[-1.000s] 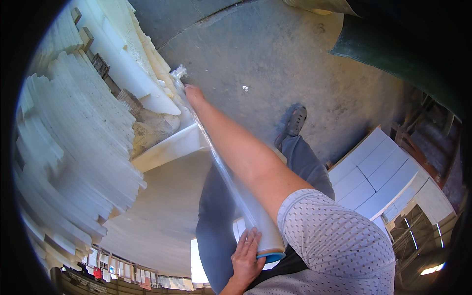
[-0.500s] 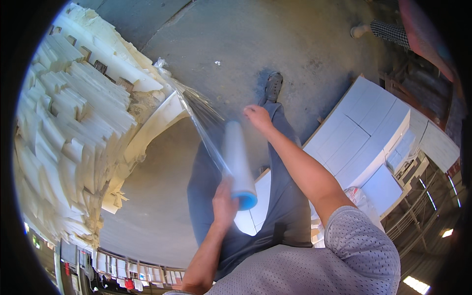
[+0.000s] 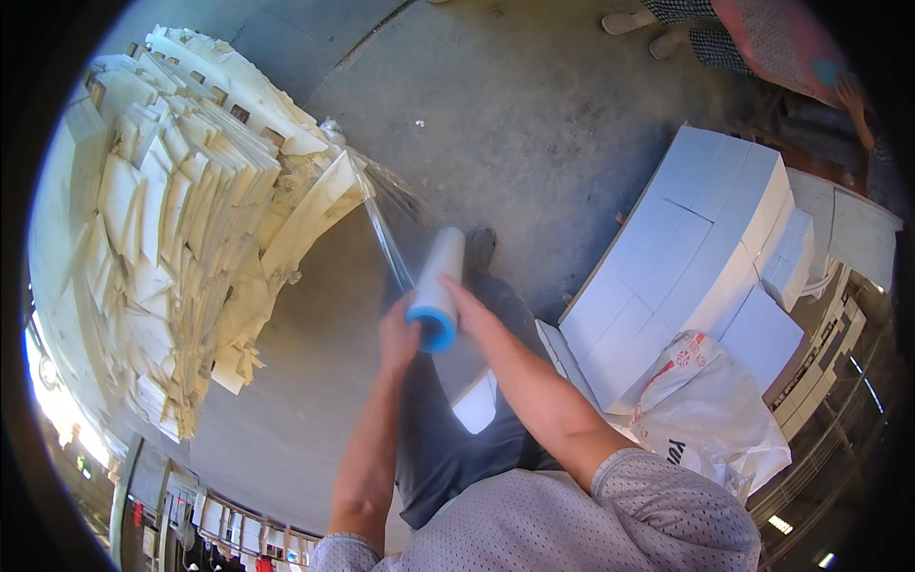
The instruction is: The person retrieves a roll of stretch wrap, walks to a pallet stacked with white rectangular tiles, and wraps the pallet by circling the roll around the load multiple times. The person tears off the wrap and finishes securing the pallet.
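A roll of clear stretch film (image 3: 441,262) with a blue core slants upward in front of me, its near end toward my body. My left hand (image 3: 398,336) is closed on the left side of that near end. Along the right side of the roll lies my right hand (image 3: 464,307), its fingers wrapped against the film. A taut strip of film (image 3: 386,234) runs from the roll up to the corner of a tall stack of pale, uneven sheets (image 3: 172,191) on the left. The strip is bunched where it meets the stack's lower corner.
White boxes (image 3: 667,248) stand piled at the right, with a white plastic sack (image 3: 710,410) in front. A person in checked trousers (image 3: 720,50) stands at the far right. Concrete floor (image 3: 534,105) lies between the stack and the boxes.
My right hand, free before, has come down onto the roll. The roll and my left hand have moved up and slightly left. The other person has come further into view.
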Demonstrator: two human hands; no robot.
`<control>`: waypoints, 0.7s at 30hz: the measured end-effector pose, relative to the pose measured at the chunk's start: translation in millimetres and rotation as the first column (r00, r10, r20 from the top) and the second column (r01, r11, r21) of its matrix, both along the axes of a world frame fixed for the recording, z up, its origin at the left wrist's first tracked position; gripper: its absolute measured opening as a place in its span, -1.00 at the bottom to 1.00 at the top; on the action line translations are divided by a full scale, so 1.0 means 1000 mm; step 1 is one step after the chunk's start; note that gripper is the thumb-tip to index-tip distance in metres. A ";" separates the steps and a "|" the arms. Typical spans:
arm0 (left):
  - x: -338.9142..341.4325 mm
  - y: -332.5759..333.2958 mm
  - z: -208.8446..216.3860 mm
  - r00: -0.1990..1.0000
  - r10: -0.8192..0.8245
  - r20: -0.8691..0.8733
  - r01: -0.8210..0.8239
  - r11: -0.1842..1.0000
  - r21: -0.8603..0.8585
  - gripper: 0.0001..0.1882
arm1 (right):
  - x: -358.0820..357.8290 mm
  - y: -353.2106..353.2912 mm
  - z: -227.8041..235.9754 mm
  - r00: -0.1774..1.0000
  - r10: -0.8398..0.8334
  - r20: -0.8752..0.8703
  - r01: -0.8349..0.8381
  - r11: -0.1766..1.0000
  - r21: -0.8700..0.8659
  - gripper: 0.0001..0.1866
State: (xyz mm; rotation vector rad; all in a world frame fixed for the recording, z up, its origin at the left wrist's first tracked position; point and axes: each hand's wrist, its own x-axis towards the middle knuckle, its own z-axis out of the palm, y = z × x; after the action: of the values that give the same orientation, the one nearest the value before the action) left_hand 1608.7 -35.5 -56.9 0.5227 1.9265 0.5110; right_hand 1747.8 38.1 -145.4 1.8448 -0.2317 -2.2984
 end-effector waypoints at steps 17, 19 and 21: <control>-0.006 -0.132 0.059 0.951 0.009 -0.310 -0.028 0.998 -0.056 -0.44 | -0.102 -0.198 0.052 0.832 -0.531 -0.161 0.528 0.672 0.519 -0.33; -0.018 -0.140 0.039 0.965 0.000 -0.263 -0.034 0.992 -0.125 -0.33 | -0.121 -0.211 0.051 0.834 -0.529 -0.153 0.532 0.700 0.477 -0.34; -0.025 -0.141 0.016 0.876 -0.130 -0.464 0.029 0.975 -0.218 -0.40 | -0.137 -0.225 0.044 0.847 -0.515 -0.128 0.519 0.753 0.403 -0.35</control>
State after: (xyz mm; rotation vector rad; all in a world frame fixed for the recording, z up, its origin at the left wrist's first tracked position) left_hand 1584.0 -176.2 -40.7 0.6328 2.3831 0.1248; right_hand 1610.9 -187.1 -101.6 2.1937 -0.2908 -2.9289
